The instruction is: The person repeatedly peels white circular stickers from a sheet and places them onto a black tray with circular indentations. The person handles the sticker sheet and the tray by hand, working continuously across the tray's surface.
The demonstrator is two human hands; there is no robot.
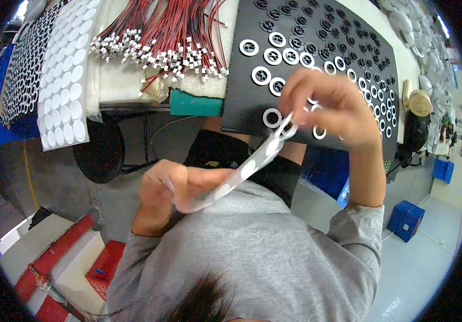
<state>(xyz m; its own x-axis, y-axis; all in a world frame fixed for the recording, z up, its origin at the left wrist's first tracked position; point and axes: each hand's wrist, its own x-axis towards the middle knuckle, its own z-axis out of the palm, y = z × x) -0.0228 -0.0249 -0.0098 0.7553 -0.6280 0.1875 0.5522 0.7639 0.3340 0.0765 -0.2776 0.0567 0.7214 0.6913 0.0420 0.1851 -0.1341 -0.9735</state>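
A narrow translucent strip of white round stickers [250,167] stretches slantwise in front of my chest. My left hand [164,190] grips its lower end, the fingers closed round it. At the upper end my right hand [330,104], smeared by motion, pinches what looks like a white ring [288,127] between thumb and fingers; whether it is still joined to the strip I cannot tell. Below and behind the right hand is a black board [236,110] with rows of small black round parts [325,53]. The nearer ones bear white rings [261,75]; the hand hides several.
Bundles of red-and-black wires with white connectors [172,56] lie on the table left of the board. Farther left are a sheet of white round stickers [64,102] and a black-and-white perforated sheet [27,64]. A black stool [99,153] stands below; blue crates [406,220] sit on the right.
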